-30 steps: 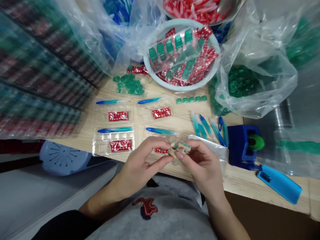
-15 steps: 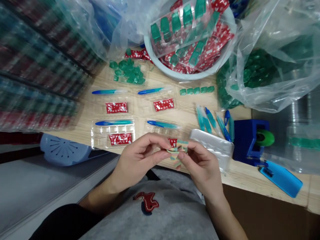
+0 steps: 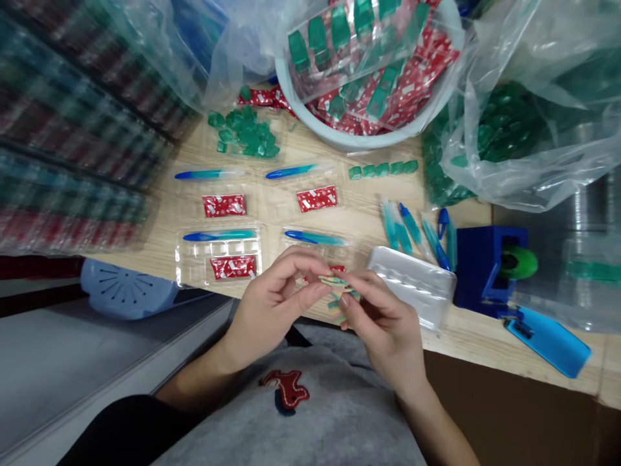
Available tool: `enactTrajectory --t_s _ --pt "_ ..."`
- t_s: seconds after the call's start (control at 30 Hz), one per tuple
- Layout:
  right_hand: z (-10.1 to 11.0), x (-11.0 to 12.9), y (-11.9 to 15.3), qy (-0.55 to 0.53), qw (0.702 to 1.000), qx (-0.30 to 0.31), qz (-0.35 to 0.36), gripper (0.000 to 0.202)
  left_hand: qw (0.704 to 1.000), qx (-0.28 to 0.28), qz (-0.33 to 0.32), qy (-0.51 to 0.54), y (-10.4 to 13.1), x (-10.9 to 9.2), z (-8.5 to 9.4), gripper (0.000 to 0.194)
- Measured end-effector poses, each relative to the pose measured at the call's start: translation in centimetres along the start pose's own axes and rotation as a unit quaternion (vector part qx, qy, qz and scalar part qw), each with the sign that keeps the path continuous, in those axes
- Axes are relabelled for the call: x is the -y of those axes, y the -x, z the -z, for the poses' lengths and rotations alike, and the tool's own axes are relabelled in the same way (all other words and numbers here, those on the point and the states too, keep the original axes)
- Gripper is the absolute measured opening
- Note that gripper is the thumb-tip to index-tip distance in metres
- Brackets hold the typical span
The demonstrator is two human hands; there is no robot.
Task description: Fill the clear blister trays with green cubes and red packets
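Observation:
Between my fingertips is a small striped strip (image 3: 334,282) in yellow, green and orange, folded or bunched up. My left hand (image 3: 279,304) pinches its left end. Thumb and fingers of my right hand (image 3: 383,320) grip its right side, and part of it hangs below them. Just behind the hands lies a clear tray with a blue pen (image 3: 315,238) and a red packet, partly hidden by the fingers. Left of it, another clear tray (image 3: 180,259) holds a blue pen and a red patterned packet (image 3: 233,266). Two more pens with red packets lie farther back.
A white tub (image 3: 349,139) of red packets stands at the back, beside a bag of green pieces (image 3: 509,123). Loose green pieces (image 3: 247,133) lie back left. At right are pens, an upturned clear tray (image 3: 412,285) and a blue tape dispenser (image 3: 485,272). Stacked trays (image 3: 72,129) fill the left.
My fingers have turned the striped strip and drawn closer around it, so less of it shows. My right hand has shifted slightly left. The whole view has moved a little.

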State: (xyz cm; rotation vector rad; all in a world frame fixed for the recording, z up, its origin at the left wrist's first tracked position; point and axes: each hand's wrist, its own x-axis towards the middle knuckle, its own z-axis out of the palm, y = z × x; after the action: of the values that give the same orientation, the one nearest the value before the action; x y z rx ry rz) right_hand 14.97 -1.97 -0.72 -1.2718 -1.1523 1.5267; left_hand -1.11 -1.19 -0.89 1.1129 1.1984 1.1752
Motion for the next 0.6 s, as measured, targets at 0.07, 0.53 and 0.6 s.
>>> enactTrajectory --t_s 0.07,0.53,0.6 --pt "0.0 0.1 -0.1 -0.028 0.999 -0.036 -0.026 0.026 1.0 -0.005 -0.003 0.011 0.0 0.0 0.1 0.008" --pt "0.4 0.5 0.3 -0.036 0.999 0.026 -0.013 0.036 0.981 -0.019 -0.134 -0.141 0.9 0.7 -0.2 0.026" --pt "0.3 0.4 0.5 -0.022 0.999 0.034 -0.002 0.041 0.973 -0.033 -0.157 -0.163 1.2 0.7 -0.3 0.034"
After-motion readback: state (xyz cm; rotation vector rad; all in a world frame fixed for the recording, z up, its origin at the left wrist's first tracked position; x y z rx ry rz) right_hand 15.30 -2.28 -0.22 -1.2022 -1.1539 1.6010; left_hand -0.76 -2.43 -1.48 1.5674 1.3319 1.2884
